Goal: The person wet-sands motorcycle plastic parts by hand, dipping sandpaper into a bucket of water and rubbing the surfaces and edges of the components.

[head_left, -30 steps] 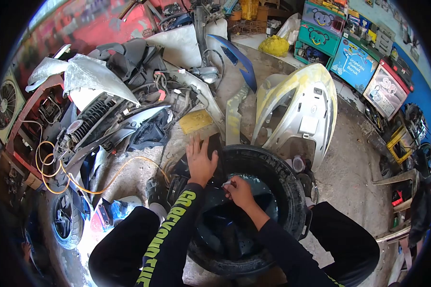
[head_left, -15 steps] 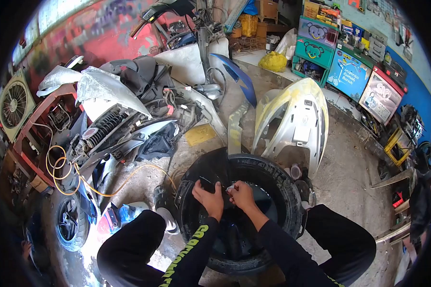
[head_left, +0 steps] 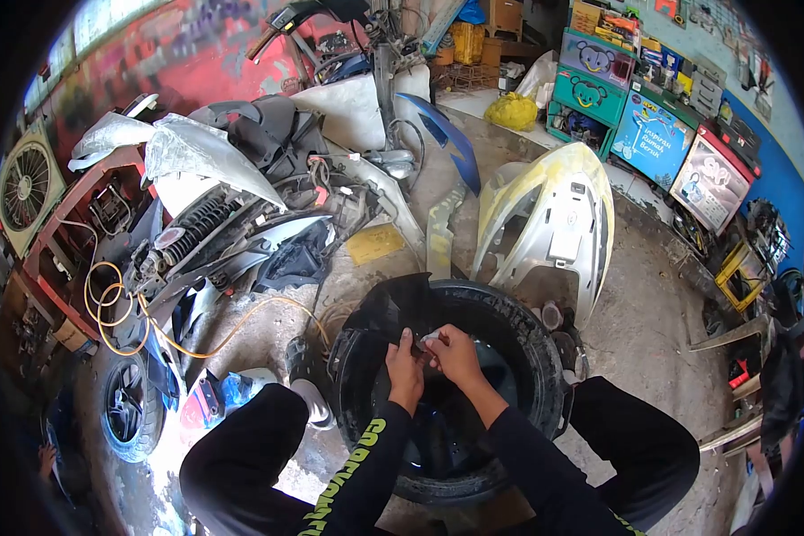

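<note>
My left hand [head_left: 406,371] grips a dark, thin plastic panel [head_left: 397,304], thumb up in front and the other fingers mostly hidden. The panel leans over the far left rim of a large black tub [head_left: 538,353]. Close beside it, my right hand [head_left: 457,357] is closed in a pinch on a small pale piece [head_left: 431,338], held against or very near the panel's edge. What that piece is made of is too small to tell. Dark water [head_left: 500,380] lies in the tub below both hands.
A white-and-yellow motorcycle fairing [head_left: 567,223] stands just beyond the tub. Loose body panels and a shock absorber [head_left: 201,228] are piled to the left, with an orange hose [head_left: 232,339] across the floor. A wheel [head_left: 132,406] lies lower left; drawers [head_left: 590,89] stand at the back right.
My left hand has shifted right, closer to my right hand, and its fingers have drawn together. The panel has tilted a little, and the right hand has risen slightly.
</note>
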`<control>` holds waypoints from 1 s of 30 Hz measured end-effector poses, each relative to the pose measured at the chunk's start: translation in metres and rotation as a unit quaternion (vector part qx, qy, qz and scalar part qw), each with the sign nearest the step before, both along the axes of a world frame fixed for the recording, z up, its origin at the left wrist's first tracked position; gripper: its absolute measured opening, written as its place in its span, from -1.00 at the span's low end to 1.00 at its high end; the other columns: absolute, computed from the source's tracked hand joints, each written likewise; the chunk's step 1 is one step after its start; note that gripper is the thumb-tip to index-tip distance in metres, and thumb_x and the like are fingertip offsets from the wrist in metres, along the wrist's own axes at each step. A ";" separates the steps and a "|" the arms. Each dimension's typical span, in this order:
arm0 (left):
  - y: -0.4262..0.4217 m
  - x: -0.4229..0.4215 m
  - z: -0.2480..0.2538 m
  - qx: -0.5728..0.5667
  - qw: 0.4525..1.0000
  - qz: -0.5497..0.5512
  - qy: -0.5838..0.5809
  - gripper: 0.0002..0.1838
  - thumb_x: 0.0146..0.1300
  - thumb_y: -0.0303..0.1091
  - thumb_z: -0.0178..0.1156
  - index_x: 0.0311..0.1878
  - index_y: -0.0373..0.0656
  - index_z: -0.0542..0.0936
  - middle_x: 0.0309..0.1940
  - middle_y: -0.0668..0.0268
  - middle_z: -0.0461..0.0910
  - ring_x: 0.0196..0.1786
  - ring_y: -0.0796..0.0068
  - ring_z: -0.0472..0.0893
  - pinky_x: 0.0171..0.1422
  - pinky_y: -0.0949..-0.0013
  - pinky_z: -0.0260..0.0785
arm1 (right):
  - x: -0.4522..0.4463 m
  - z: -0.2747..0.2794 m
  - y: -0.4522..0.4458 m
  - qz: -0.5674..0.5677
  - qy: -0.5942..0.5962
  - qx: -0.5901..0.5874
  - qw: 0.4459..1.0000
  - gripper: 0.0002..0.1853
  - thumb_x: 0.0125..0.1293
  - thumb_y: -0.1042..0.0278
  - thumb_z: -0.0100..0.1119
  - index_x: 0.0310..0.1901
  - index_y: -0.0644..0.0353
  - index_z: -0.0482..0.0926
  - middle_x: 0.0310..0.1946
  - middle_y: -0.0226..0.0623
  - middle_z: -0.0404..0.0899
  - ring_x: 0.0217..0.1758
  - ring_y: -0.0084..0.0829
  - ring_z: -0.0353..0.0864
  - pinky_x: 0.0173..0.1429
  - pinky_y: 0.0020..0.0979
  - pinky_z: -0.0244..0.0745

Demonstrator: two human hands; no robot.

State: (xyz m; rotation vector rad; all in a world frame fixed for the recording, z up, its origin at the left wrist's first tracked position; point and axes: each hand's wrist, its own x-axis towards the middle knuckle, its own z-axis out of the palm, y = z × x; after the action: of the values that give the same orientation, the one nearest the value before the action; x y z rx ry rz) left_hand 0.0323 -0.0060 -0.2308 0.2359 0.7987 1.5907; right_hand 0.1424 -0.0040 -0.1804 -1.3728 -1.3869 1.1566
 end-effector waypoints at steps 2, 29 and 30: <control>0.000 0.000 -0.001 0.004 1.000 0.010 -0.004 -0.73 0.42 -0.21 0.26 -0.05 -0.14 0.42 -0.18 0.23 0.55 -0.15 0.27 0.63 -0.04 0.14 0.53 | -0.005 -0.001 -0.003 -0.015 -0.039 0.051 0.998 -0.91 0.33 0.47 0.26 -0.24 0.31 0.59 -0.43 -0.32 0.64 -0.57 -0.60 0.58 -0.54 -0.52 0.42; 0.008 0.006 0.013 0.026 0.984 -0.022 -0.177 -0.71 0.52 -0.09 0.10 -0.01 -0.13 0.48 -0.18 0.28 0.60 -0.15 0.39 0.61 -0.08 0.29 0.47 | -0.014 -0.013 0.010 -0.124 -0.013 0.070 0.990 -0.76 0.18 0.30 0.43 -0.38 0.29 0.59 -0.52 -0.23 0.61 -0.44 -0.38 0.59 -0.27 -0.30 0.46; 0.008 0.006 0.012 0.027 0.984 -0.021 -0.173 -0.72 0.52 -0.09 0.10 -0.01 -0.13 0.48 -0.18 0.28 0.60 -0.15 0.39 0.61 -0.07 0.30 0.47 | -0.014 -0.014 0.011 -0.130 -0.004 0.055 0.990 -0.76 0.18 0.29 0.43 -0.38 0.28 0.59 -0.52 -0.23 0.61 -0.44 -0.38 0.59 -0.27 -0.30 0.46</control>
State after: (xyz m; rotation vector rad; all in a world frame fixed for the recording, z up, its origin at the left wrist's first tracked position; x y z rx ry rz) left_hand 0.0382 0.0023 -0.2188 0.0120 0.4787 1.5586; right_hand 0.1286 0.0071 -0.1946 -1.4324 -1.2149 0.8918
